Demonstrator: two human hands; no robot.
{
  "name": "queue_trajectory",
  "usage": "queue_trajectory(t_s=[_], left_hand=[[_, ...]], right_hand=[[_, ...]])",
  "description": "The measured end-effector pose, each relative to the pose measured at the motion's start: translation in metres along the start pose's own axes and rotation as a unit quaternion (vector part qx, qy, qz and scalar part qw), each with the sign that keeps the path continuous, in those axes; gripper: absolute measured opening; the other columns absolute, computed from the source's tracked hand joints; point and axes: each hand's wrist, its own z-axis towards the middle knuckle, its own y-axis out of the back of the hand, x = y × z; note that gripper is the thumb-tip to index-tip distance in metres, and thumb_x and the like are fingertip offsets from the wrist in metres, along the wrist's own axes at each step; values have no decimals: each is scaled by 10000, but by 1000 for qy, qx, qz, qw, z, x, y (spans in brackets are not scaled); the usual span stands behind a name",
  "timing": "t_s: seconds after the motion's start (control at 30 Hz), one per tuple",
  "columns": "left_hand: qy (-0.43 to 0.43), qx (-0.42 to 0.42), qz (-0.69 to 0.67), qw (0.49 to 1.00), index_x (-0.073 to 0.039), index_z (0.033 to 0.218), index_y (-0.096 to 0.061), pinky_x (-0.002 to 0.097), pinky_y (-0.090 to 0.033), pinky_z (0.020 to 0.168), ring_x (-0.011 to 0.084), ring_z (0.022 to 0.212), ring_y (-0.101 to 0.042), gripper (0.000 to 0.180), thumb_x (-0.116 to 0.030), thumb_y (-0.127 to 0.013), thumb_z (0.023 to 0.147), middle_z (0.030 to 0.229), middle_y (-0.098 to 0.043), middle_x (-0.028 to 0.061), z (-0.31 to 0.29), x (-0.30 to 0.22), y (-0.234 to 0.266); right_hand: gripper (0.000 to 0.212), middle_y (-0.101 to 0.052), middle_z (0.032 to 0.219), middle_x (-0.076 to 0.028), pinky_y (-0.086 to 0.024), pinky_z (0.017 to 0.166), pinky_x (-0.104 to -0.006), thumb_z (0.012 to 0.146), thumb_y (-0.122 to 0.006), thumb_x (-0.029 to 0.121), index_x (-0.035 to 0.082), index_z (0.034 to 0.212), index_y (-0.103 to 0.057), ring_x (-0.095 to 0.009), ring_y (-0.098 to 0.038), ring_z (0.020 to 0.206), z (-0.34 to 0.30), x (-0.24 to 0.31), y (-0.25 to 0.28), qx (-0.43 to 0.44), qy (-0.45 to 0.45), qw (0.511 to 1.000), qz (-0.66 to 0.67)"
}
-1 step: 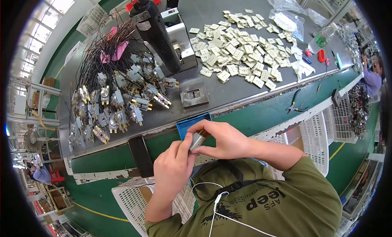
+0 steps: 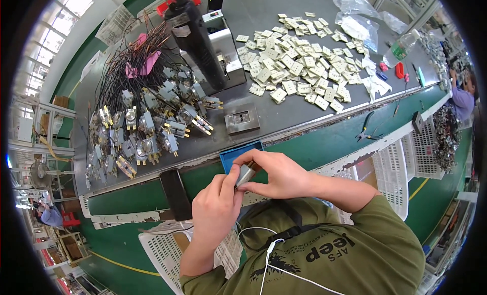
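Note:
Between both hands, in front of my chest, is a small grey block-like part (image 2: 245, 175) with a brass-coloured bit at its upper end. My left hand (image 2: 215, 207) is closed on its lower left side, fingers bent and thumb hidden. My right hand (image 2: 281, 174) grips it from the right, index finger arched over the top and thumb below. The fingers cover most of the part, so its exact kind cannot be made out. Just beyond the hands sits a blue tray (image 2: 242, 151), partly covered by them. A small metal fixture block (image 2: 242, 118) lies behind it on the table.
Wired grey assemblies (image 2: 147, 122) are heaped at left, cream-coloured plates (image 2: 299, 61) at right. A black cylinder (image 2: 198, 46) rises beside a metal device (image 2: 228, 54). A dark flat phone-like object (image 2: 175, 196) lies left; pliers (image 2: 366, 127) and a bottle (image 2: 401, 48) lie right.

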Motion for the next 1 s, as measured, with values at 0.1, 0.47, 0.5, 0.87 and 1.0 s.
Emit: queue_trajectory(t_s=[0.1,0.47,0.5,0.87,1.0], left_hand=[[4,9,11,1000,-47,1187,-581,324,-510,559,220,639,-622,483,-88,-724,728,860,-575,62,2,-1,1],[-11,29,-10,999,-45,1179,-574,321,-502,547,203,636,-614,454,-121,-724,758,830,-549,60,0,0,2],[-14,29,-14,999,-46,1182,-572,325,-497,537,203,625,-608,452,-131,-725,766,830,-549,59,0,0,2],[186,-103,12,977,-70,1154,-627,329,-480,568,211,637,-588,435,-128,-770,747,856,-634,93,-57,40,46],[515,-154,109,836,-61,1210,-600,350,-484,726,263,796,-610,370,-252,-625,894,1055,-656,124,-157,114,93]], right_hand=[[487,-648,1039,-125,-532,776,-344,767,-774,178,27,1171,-546,-262,-660,907,2,0,-5,-2,-19,998,-52],[446,-674,1014,-128,-531,787,-352,741,-773,172,30,1125,-597,-281,-671,901,-1,-8,-6,-28,5,998,-57],[441,-674,1044,-130,-532,801,-353,771,-761,160,30,1156,-588,-282,-672,916,-1,-9,-1,8,-7,1000,-26],[163,-699,865,-78,-532,692,-290,836,-742,129,16,923,-665,-173,-678,766,-3,-23,9,15,-34,999,19],[388,-371,534,-61,-254,460,-324,885,-667,162,8,608,-443,-138,-306,493,-17,-46,34,-83,-29,995,-39]])
